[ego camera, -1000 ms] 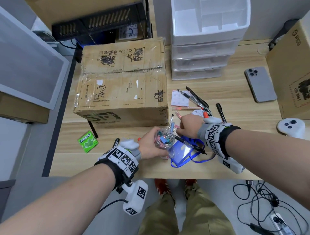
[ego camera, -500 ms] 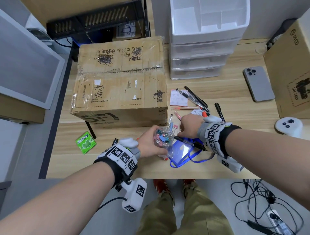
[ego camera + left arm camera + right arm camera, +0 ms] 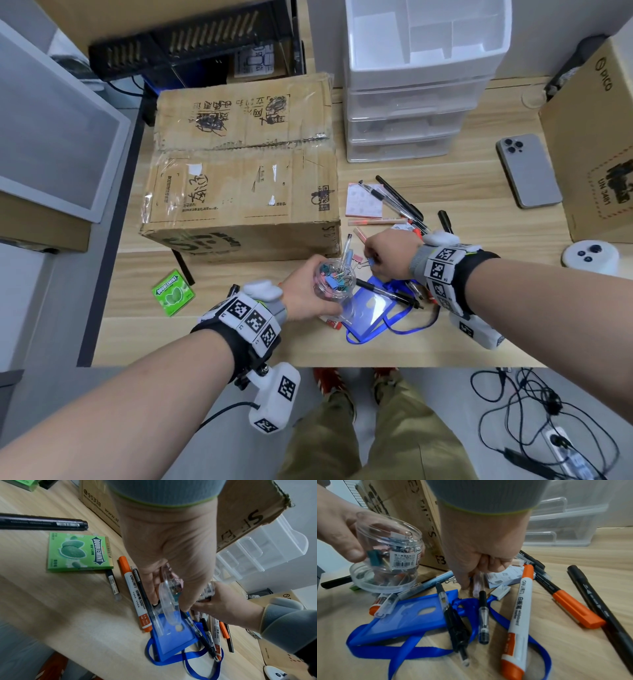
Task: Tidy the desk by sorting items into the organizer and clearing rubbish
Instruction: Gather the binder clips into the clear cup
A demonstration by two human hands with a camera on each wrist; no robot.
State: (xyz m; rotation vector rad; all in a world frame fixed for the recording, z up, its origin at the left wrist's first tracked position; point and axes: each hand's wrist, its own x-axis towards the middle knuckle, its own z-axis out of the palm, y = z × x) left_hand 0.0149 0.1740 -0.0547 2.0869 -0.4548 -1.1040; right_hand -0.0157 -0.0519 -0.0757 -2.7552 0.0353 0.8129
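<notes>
My left hand (image 3: 308,291) grips a clear plastic jar (image 3: 334,279) holding several coloured binder clips, just above the desk's front. Its clear lid (image 3: 382,582) sits under the jar (image 3: 388,545). Just right of the jar, my right hand (image 3: 376,260) has its fingers curled and pinches a small blue binder clip (image 3: 371,263). A pink clip (image 3: 358,258) lies next to it. Below both hands lies a blue badge holder (image 3: 373,311) with its lanyard. The white drawer organizer (image 3: 411,113) stands at the back.
Pens and orange-capped markers (image 3: 520,615) lie scattered round my right hand. A big cardboard box (image 3: 239,192) fills the desk's left. A green gum pack (image 3: 173,293), pink sticky notes (image 3: 363,200), a phone (image 3: 527,171) and a white controller (image 3: 589,258) also lie on the desk.
Both hands have stayed almost in place. The right hand's fingertips have shifted slightly towards the jar.
</notes>
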